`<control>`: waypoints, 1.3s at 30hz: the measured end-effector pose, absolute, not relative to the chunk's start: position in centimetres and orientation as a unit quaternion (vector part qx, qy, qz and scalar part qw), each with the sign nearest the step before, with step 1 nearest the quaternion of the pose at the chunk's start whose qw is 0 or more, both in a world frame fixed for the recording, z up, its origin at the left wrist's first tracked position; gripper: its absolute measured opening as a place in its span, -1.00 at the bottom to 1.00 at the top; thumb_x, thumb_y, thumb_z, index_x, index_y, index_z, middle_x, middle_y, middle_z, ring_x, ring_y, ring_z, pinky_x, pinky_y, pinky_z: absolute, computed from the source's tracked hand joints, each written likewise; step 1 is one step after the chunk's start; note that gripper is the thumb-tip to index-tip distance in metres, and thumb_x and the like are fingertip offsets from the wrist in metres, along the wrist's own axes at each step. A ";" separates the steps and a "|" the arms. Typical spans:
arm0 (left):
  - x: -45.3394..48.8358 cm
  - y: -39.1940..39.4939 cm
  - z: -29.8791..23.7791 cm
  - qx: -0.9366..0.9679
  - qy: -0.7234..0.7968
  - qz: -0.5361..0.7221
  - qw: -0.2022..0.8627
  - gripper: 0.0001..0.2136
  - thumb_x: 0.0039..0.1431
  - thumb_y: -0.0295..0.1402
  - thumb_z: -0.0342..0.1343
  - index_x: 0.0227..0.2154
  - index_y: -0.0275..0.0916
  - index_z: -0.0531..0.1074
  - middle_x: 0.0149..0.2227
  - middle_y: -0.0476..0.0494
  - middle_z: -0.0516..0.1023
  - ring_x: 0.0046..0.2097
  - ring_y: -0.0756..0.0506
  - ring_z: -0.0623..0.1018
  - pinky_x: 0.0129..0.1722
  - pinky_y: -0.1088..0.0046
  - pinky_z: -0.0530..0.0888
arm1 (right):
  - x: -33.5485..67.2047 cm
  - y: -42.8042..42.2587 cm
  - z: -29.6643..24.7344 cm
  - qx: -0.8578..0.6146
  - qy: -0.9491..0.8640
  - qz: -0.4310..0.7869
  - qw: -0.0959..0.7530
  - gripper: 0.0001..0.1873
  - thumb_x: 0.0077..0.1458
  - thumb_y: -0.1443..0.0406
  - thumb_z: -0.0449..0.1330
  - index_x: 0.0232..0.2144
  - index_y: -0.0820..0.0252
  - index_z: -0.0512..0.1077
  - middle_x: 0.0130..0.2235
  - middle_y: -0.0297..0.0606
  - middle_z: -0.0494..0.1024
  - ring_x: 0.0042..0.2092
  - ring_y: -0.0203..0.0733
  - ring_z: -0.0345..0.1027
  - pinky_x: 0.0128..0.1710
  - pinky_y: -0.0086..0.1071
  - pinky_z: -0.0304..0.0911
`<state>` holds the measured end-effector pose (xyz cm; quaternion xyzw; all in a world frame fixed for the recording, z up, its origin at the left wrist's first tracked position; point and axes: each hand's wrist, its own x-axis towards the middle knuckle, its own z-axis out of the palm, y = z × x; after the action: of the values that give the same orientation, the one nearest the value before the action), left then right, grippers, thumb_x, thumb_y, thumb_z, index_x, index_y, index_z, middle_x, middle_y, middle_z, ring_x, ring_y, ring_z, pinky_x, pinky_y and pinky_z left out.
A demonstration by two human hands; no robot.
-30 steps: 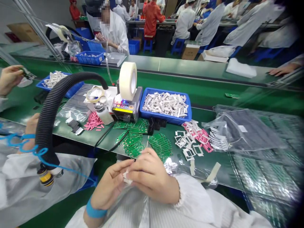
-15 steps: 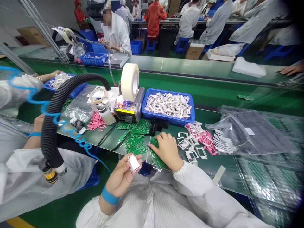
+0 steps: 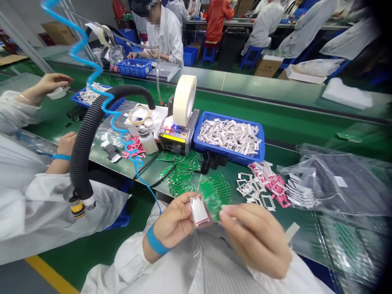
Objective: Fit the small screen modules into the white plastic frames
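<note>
Between the fingers and thumb of my left hand (image 3: pixel 176 218) is a small white framed part (image 3: pixel 199 211) with a pink edge, its pale face turned up. My right hand (image 3: pixel 257 234) pinches a green circuit board (image 3: pixel 210 198) by its lower end; the board is blurred and held close beside the white part. I cannot tell whether the two touch. Behind the held board lie more green circuit boards (image 3: pixel 223 187) on the bench, and another pile of boards (image 3: pixel 180 181) spreads to their left. White frames (image 3: pixel 245 183) lie loose to the right, some mixed with pink pieces.
A blue bin (image 3: pixel 228 157) of white frames stands behind the boards, beside a tape dispenser (image 3: pixel 174 139) carrying a large tape roll. A black hose (image 3: pixel 82 134) and coiled blue cord (image 3: pixel 98 73) cross the left. A co-worker's hand (image 3: pixel 65 145) rests nearby. Bagged parts (image 3: pixel 343 179) lie right.
My right hand has lifted a circuit board from the bench and brought it toward the left hand. The left hand, still holding the white part, appears farther right; the whole view has shifted too.
</note>
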<state>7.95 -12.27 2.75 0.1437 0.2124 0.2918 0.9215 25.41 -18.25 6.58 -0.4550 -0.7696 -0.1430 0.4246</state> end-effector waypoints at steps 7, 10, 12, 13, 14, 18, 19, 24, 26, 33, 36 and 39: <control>7.8 -12.5 4.0 0.199 0.231 0.319 0.898 -0.62 -0.20 -0.27 0.36 -0.26 -0.25 0.47 -0.41 -0.05 0.58 -0.39 0.01 0.53 -0.37 0.53 0.39 | 23.3 -17.8 5.6 -0.426 -0.802 -0.105 0.406 -0.77 0.08 0.47 0.16 -0.19 0.21 0.48 -0.28 -0.28 0.62 -0.15 -0.19 0.47 -0.27 -0.34 0.46; 7.5 -12.5 4.3 0.200 0.232 0.332 0.892 -0.66 -0.20 -0.27 0.36 -0.31 -0.26 0.49 -0.42 -0.05 0.60 -0.39 0.01 0.54 -0.38 0.55 0.40 | 23.4 -18.0 6.0 -0.410 -0.816 -0.094 0.396 -0.80 0.11 0.47 0.14 -0.22 0.23 0.48 -0.29 -0.30 0.63 -0.17 -0.23 0.48 -0.29 -0.37 0.46; 7.5 -12.6 4.4 0.199 0.234 0.335 0.891 -0.66 -0.22 -0.28 0.37 -0.32 -0.27 0.50 -0.39 -0.07 0.62 -0.38 0.01 0.55 -0.37 0.54 0.42 | 23.3 -18.1 6.3 -0.411 -0.813 -0.089 0.403 -0.81 0.11 0.47 0.13 -0.23 0.26 0.48 -0.30 -0.30 0.63 -0.18 -0.24 0.47 -0.30 -0.38 0.46; 7.5 -12.6 4.5 0.199 0.236 0.336 0.890 -0.66 -0.22 -0.29 0.37 -0.32 -0.27 0.50 -0.38 -0.08 0.62 -0.37 0.00 0.56 -0.36 0.54 0.42 | 23.3 -18.2 6.3 -0.412 -0.813 -0.085 0.402 -0.81 0.11 0.47 0.13 -0.22 0.26 0.48 -0.30 -0.29 0.63 -0.18 -0.25 0.47 -0.31 -0.38 0.46; 7.5 -12.6 4.5 0.201 0.239 0.338 0.888 -0.67 -0.23 -0.29 0.37 -0.33 -0.26 0.50 -0.36 -0.09 0.63 -0.36 -0.01 0.56 -0.35 0.53 0.43 | 23.3 -18.2 6.4 -0.410 -0.815 -0.081 0.400 -0.80 0.12 0.48 0.12 -0.21 0.26 0.47 -0.30 -0.29 0.63 -0.17 -0.26 0.47 -0.30 -0.39 0.46; 7.6 -12.6 4.3 0.216 0.266 0.351 0.872 -0.61 -0.22 -0.27 0.37 -0.25 -0.24 0.52 -0.32 -0.11 0.64 -0.32 -0.06 0.57 -0.29 0.47 0.43 | 23.6 -17.8 6.2 -0.397 -0.820 -0.049 0.409 -0.78 0.16 0.47 0.07 -0.17 0.25 0.45 -0.28 -0.28 0.61 -0.12 -0.25 0.44 -0.23 -0.39 0.45; 7.6 -12.5 4.3 0.223 0.274 0.354 0.866 -0.60 -0.21 -0.27 0.36 -0.23 -0.24 0.52 -0.30 -0.13 0.64 -0.28 -0.07 0.57 -0.26 0.45 0.43 | 23.7 -17.5 6.1 -0.401 -0.815 -0.032 0.417 -0.81 0.16 0.42 0.08 -0.19 0.24 0.45 -0.28 -0.25 0.61 -0.11 -0.22 0.43 -0.20 -0.35 0.44; 8.9 -12.6 4.0 0.263 0.289 0.374 0.841 -0.66 -0.13 -0.34 0.32 -0.20 -0.21 0.54 0.00 -0.18 0.53 -0.09 -0.11 0.53 -0.12 0.43 0.42 | 23.8 -16.8 6.3 -0.512 -0.737 0.078 0.434 -0.75 0.06 0.11 0.20 -0.33 0.18 0.40 -0.29 -0.17 0.53 -0.23 -0.16 0.40 -0.28 -0.26 0.39; 9.9 -12.6 3.9 0.269 0.286 0.373 0.841 -0.65 -0.11 -0.36 0.31 -0.17 -0.18 0.52 0.09 -0.19 0.45 0.00 -0.15 0.49 -0.04 0.40 0.40 | 24.0 -16.9 6.5 -0.535 -0.725 0.093 0.424 -0.87 0.02 0.25 0.23 -0.37 0.16 0.36 -0.33 -0.24 0.53 -0.27 -0.20 0.39 -0.31 -0.32 0.37; 11.1 -11.9 3.8 0.291 0.280 0.366 0.838 -0.55 -0.01 -0.28 0.23 0.01 -0.03 0.39 0.19 -0.17 0.33 0.14 -0.27 0.36 0.13 0.14 0.29 | 33.9 -12.4 8.7 -0.732 -0.629 0.003 0.260 -0.94 0.00 0.31 0.21 -0.43 0.14 0.38 -0.27 -0.29 0.54 -0.20 -0.20 0.39 -0.18 -0.33 0.31; 10.3 -11.7 3.2 0.284 0.345 0.359 0.819 -0.66 0.03 -0.25 0.19 -0.09 -0.15 0.47 0.02 -0.25 0.50 0.00 -0.23 0.48 0.06 0.17 0.37 | 42.5 -7.5 8.8 -0.822 -0.521 -0.036 0.227 -0.84 0.12 0.29 0.13 -0.27 0.27 0.40 -0.22 -0.10 0.52 -0.16 -0.10 0.38 -0.11 -0.20 0.28; 9.3 -12.0 1.9 0.232 0.419 0.374 0.794 -0.72 -0.05 -0.25 0.25 -0.22 -0.19 0.54 -0.23 -0.19 0.60 -0.17 -0.15 0.55 -0.04 0.25 0.44 | 49.4 -3.2 6.8 -0.875 -0.452 -0.012 0.175 -0.78 0.15 0.28 0.12 -0.20 0.34 0.40 -0.18 -0.11 0.49 -0.15 -0.15 0.38 -0.11 -0.18 0.30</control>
<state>9.33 -12.02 1.93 0.2320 0.4186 0.3744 0.7942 49.41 -3.24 6.79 -0.8747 -0.4517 -0.0117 0.1754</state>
